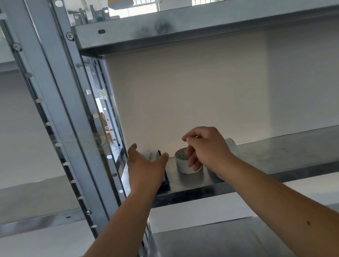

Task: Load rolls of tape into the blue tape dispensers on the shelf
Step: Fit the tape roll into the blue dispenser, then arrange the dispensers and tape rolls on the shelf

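Both your forearms reach up and forward onto the middle metal shelf (298, 149), bare to the elbow, converging toward its left end beside the grey upright post (69, 120).

Your left hand (146, 170) is palm-down, thumb spread wide to the right and fingers extended forward, open over the blue tape dispenser (165, 182). Only a dark blue corner of the dispenser shows under your wrist, at the shelf's left front; a pale, blurred part shows past your fingers. Whether your palm touches it cannot be told.

Your right hand (208, 147) is wrist-high and loosely curled, knuckles up. Thumb and forefinger are drawn close at the top with nothing visibly between them; the lower fingers bend down against the white roll of tape (183, 162), which stands on the shelf just right of the dispenser. A second white roll (233, 145) shows partly behind your right wrist.
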Available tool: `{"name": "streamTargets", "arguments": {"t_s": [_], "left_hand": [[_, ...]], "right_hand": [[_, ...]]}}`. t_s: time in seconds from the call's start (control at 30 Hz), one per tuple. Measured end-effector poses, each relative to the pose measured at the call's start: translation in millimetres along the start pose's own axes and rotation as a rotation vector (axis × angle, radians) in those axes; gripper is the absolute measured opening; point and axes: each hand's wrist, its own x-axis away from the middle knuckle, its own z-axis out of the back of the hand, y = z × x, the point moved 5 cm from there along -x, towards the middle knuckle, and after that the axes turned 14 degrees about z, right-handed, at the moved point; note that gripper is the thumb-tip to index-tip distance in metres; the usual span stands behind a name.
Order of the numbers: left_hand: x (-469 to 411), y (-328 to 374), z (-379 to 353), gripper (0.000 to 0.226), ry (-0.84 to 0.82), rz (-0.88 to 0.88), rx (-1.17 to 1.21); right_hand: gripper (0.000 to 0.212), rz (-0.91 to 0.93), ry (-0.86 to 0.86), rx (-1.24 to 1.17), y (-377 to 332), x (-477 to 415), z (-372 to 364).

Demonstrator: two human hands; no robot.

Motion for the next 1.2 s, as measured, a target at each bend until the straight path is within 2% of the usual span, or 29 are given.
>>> {"name": "streamTargets", "arguments": {"t_s": [0.17, 0.57, 0.67, 0.77, 0.87, 1.0, 1.1, 1.2], "left_hand": [[-0.5, -0.6, 1.3, 0.082, -0.026, 0.011, 0.02], [6.2, 4.4, 6.5, 0.089, -0.006, -0.071, -0.005], [5.9, 5.2, 7.4, 0.092, 0.045, -0.123, -0.033], [13.8, 14.5, 5.8, 0.087, 0.15, -0.271, -0.147], [34.8, 35.1, -3.3, 0.071, 0.223, -0.502, -0.271], [62.6, 56.4, -27.9, 0.048, 0.155, -0.778, -0.304], [67.5, 60.0, -53.1, 0.035, -0.008, -0.715, -0.256], [63.6, 55.8, -79.1, 0.023, -0.152, -0.497, -0.213]], "right_hand": [[0.019, -0.016, -0.052, -0.052, 5.4, 5.1, -10.3], [0.015, 0.026, 0.02, -0.107, 6.4, -1.2, 9.4], [0.015, 0.046, 0.048, -0.117, 5.9, -2.9, 16.8], [0.016, 0.073, 0.09, -0.099, 4.4, -5.5, 24.9], [0.019, 0.097, 0.163, -0.031, 4.3, -9.6, 37.8], [0.017, 0.147, 0.225, 0.081, 5.1, -13.9, 61.0], [0.014, 0.158, 0.242, 0.182, 9.9, -15.2, 80.0], [0.015, 0.082, 0.231, 0.288, 23.8, -14.8, 96.6]]}}
